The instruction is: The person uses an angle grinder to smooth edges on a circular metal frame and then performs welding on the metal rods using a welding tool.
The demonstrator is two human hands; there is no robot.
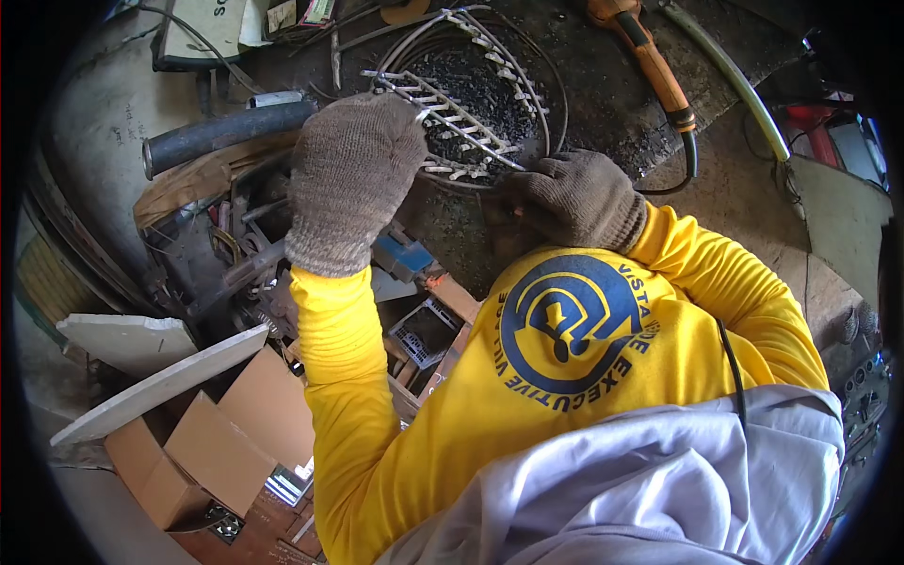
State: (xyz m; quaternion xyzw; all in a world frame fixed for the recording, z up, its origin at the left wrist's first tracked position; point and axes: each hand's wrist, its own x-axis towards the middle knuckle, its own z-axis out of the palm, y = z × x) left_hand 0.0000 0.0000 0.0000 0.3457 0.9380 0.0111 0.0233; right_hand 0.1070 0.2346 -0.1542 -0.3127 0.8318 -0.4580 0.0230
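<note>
A metal bar with a row of short pegs (471, 129) slants over a workbench strewn with dark grit. Its lower right end meets my right hand (589, 200), in a brown knit glove, whose fingers are curled round that end. My left hand (358, 169), gloved the same way, is closed beside the bar's upper left part. A small pale tip (421, 116) shows at the left glove's edge, but what those fingers hold is hidden. Behind lies a second pegged bar (504, 66), with loops of thin cable or rod (563, 104) around both.
An orange power tool (650, 71) with a black cord lies at the far right, near a pale tube (734, 80). On the left are a dark hose (226, 135), metal scrap (235, 245) and an open cardboard box (221, 443). A blue object (403, 254) sits below my left hand.
</note>
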